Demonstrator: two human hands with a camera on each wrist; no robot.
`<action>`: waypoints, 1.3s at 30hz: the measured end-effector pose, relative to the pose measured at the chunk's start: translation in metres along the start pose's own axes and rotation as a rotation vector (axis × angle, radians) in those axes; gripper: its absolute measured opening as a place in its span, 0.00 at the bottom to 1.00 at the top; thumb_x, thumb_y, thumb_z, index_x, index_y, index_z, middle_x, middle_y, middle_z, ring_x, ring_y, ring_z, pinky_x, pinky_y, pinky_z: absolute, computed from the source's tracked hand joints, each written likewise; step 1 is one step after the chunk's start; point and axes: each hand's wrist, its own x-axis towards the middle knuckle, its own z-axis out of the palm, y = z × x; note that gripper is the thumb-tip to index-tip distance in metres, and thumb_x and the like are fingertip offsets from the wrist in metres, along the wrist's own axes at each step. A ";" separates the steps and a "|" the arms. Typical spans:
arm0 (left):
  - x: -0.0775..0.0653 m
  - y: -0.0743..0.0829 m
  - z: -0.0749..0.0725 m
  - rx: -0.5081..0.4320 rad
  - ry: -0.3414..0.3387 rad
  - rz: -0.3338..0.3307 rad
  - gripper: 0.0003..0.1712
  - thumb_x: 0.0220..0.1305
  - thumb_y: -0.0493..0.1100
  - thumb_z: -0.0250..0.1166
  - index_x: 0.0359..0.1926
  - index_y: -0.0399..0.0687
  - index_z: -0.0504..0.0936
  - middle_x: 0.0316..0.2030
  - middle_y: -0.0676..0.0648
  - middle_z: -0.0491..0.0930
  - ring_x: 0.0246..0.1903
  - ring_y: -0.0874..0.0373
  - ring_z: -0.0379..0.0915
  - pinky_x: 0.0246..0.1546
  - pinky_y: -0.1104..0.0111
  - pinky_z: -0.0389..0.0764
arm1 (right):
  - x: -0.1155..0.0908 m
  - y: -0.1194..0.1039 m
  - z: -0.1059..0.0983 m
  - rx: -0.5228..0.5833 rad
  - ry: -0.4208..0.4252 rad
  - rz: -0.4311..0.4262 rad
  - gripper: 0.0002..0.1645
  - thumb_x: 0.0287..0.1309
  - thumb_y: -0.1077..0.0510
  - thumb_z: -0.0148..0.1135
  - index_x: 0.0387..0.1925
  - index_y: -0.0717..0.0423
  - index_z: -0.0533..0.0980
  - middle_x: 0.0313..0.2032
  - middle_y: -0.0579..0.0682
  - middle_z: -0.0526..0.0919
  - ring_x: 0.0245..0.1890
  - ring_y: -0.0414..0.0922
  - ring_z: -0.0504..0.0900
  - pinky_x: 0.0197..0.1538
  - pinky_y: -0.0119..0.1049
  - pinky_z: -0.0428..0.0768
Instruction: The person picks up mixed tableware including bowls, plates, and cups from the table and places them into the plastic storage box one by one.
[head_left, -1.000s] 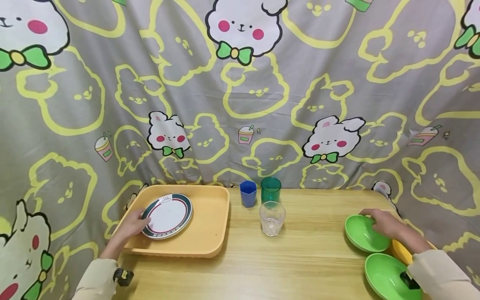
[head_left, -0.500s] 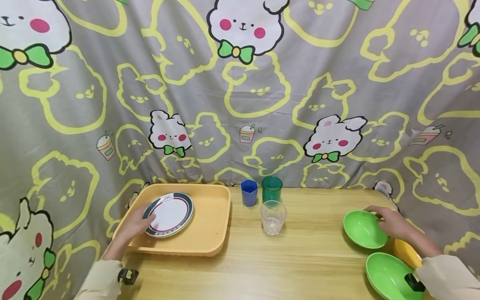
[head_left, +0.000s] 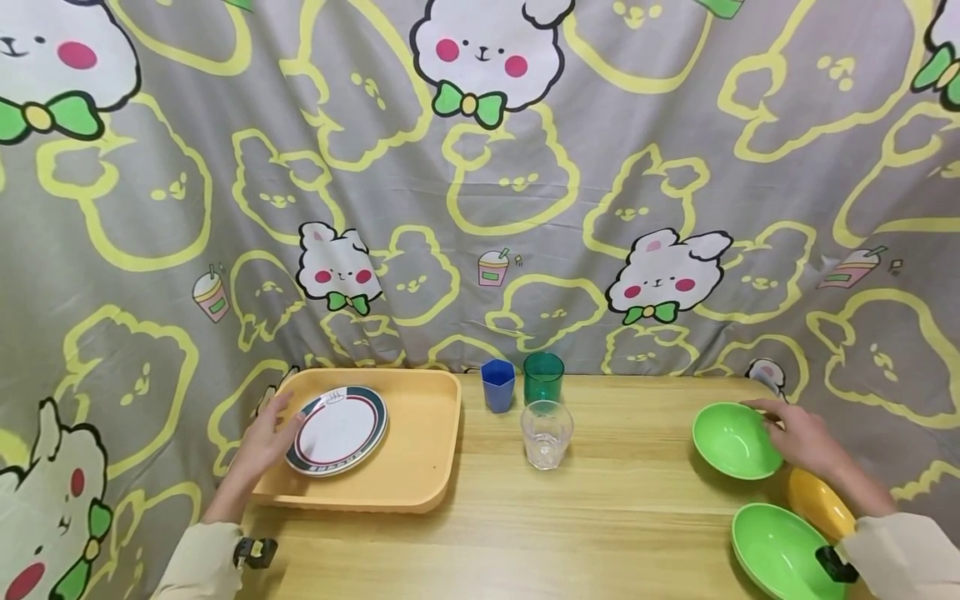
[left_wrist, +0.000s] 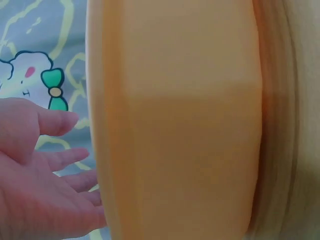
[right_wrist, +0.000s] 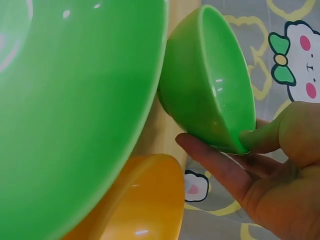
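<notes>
My right hand [head_left: 804, 440] grips the rim of a small green bowl [head_left: 733, 443] at the right side of the table. In the right wrist view the thumb is over the inside of the bowl [right_wrist: 192, 85], with fingers beneath it. At the left, a white plate [head_left: 339, 433] with a dark green and red border lies in a yellow-orange tray [head_left: 420, 454]. My left hand [head_left: 264, 440], fingers spread, is over the tray's left side near the plate's edge. In the left wrist view that hand [left_wrist: 45, 185] holds nothing, beside the tray wall [left_wrist: 190, 140].
A larger green bowl [head_left: 780, 546] and a yellow dish [head_left: 819, 500] lie close in front of my right hand. Mid-table stand a clear glass [head_left: 546, 437], a blue cup [head_left: 497, 387] and a green cup [head_left: 543, 379]. A patterned curtain [head_left: 525, 208] hangs behind the table.
My left hand has let go of the plate and drawn slightly away, fingers straightening. The right hand has lifted the small green bowl slightly, away from the larger one.
</notes>
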 end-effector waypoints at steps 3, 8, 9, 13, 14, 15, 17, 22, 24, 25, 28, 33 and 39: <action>-0.001 0.002 0.001 -0.023 0.019 0.016 0.35 0.79 0.45 0.53 0.76 0.28 0.54 0.69 0.19 0.59 0.64 0.21 0.61 0.64 0.35 0.66 | -0.003 -0.003 -0.002 0.007 0.012 0.025 0.21 0.66 0.73 0.51 0.59 0.72 0.75 0.47 0.81 0.78 0.25 0.52 0.80 0.21 0.36 0.72; -0.002 0.010 0.002 -0.085 0.044 0.062 0.35 0.79 0.45 0.54 0.75 0.29 0.56 0.68 0.19 0.61 0.64 0.21 0.62 0.65 0.35 0.66 | -0.008 -0.006 -0.003 0.077 0.033 0.076 0.19 0.72 0.69 0.51 0.61 0.72 0.72 0.48 0.82 0.77 0.22 0.49 0.82 0.18 0.38 0.78; -0.002 0.013 0.002 -0.097 0.043 0.068 0.35 0.80 0.45 0.54 0.75 0.28 0.56 0.68 0.20 0.61 0.64 0.22 0.62 0.65 0.35 0.65 | -0.009 -0.007 -0.003 0.093 0.046 0.078 0.19 0.72 0.69 0.51 0.60 0.72 0.72 0.48 0.82 0.78 0.24 0.52 0.84 0.19 0.38 0.80; -0.001 0.024 0.005 -0.136 0.041 0.099 0.34 0.80 0.44 0.54 0.75 0.27 0.56 0.68 0.20 0.60 0.65 0.23 0.60 0.66 0.35 0.64 | -0.011 -0.009 -0.003 0.170 0.086 0.098 0.18 0.73 0.68 0.51 0.59 0.75 0.71 0.48 0.82 0.78 0.32 0.61 0.87 0.21 0.39 0.85; 0.000 0.026 0.005 -0.141 0.043 0.109 0.33 0.81 0.45 0.53 0.74 0.27 0.57 0.69 0.21 0.61 0.66 0.23 0.60 0.66 0.35 0.64 | -0.012 -0.010 -0.003 0.189 0.090 0.106 0.18 0.74 0.68 0.50 0.60 0.76 0.70 0.48 0.82 0.78 0.33 0.63 0.87 0.22 0.39 0.85; 0.000 0.027 0.006 -0.146 0.049 0.123 0.33 0.81 0.45 0.53 0.74 0.27 0.57 0.69 0.21 0.61 0.65 0.23 0.61 0.66 0.35 0.64 | -0.012 -0.011 -0.003 0.208 0.089 0.115 0.19 0.74 0.68 0.50 0.60 0.76 0.69 0.49 0.83 0.77 0.33 0.63 0.87 0.23 0.39 0.86; 0.002 0.029 0.008 -0.162 0.061 0.146 0.32 0.81 0.45 0.53 0.74 0.29 0.58 0.69 0.22 0.61 0.65 0.24 0.61 0.65 0.36 0.65 | -0.013 -0.013 -0.004 0.232 0.086 0.128 0.20 0.76 0.67 0.49 0.61 0.77 0.69 0.50 0.84 0.76 0.34 0.64 0.86 0.24 0.39 0.86; 0.006 0.032 0.014 -0.209 0.085 0.199 0.30 0.82 0.43 0.52 0.74 0.29 0.59 0.69 0.24 0.63 0.65 0.26 0.64 0.64 0.49 0.72 | -0.013 -0.018 -0.002 0.224 0.095 0.137 0.21 0.77 0.64 0.49 0.62 0.75 0.70 0.50 0.82 0.77 0.41 0.69 0.84 0.26 0.37 0.86; 0.006 0.034 0.017 -0.240 0.080 0.214 0.29 0.82 0.41 0.51 0.74 0.28 0.59 0.68 0.23 0.64 0.64 0.26 0.65 0.60 0.62 0.76 | -0.013 -0.021 -0.001 0.237 0.097 0.148 0.21 0.77 0.62 0.49 0.62 0.75 0.70 0.51 0.81 0.77 0.41 0.67 0.84 0.27 0.38 0.87; 0.007 0.036 0.018 -0.257 0.075 0.218 0.29 0.81 0.41 0.51 0.73 0.27 0.59 0.67 0.23 0.64 0.63 0.26 0.66 0.56 0.69 0.77 | -0.013 -0.022 0.000 0.260 0.093 0.158 0.22 0.77 0.62 0.49 0.62 0.75 0.70 0.52 0.82 0.76 0.39 0.62 0.86 0.27 0.39 0.87; 0.007 0.041 0.021 -0.317 0.063 0.218 0.29 0.82 0.40 0.51 0.74 0.29 0.59 0.67 0.23 0.65 0.62 0.27 0.68 0.48 0.80 0.74 | -0.011 -0.028 0.000 0.332 0.090 0.175 0.24 0.78 0.61 0.48 0.64 0.77 0.67 0.53 0.84 0.74 0.34 0.43 0.86 0.28 0.41 0.88; 0.010 0.051 0.027 -0.376 0.050 0.227 0.29 0.82 0.41 0.50 0.75 0.32 0.59 0.68 0.24 0.66 0.61 0.30 0.70 0.51 0.69 0.83 | -0.006 -0.039 0.004 0.422 0.121 0.160 0.25 0.78 0.62 0.47 0.66 0.78 0.65 0.52 0.83 0.74 0.31 0.28 0.81 0.29 0.42 0.88; 0.012 0.060 0.034 -0.443 0.024 0.242 0.29 0.82 0.43 0.51 0.76 0.35 0.60 0.69 0.27 0.67 0.57 0.56 0.76 0.55 0.57 0.83 | -0.003 -0.052 0.011 0.505 0.168 0.147 0.25 0.76 0.66 0.48 0.66 0.80 0.64 0.51 0.84 0.73 0.32 0.27 0.81 0.29 0.40 0.88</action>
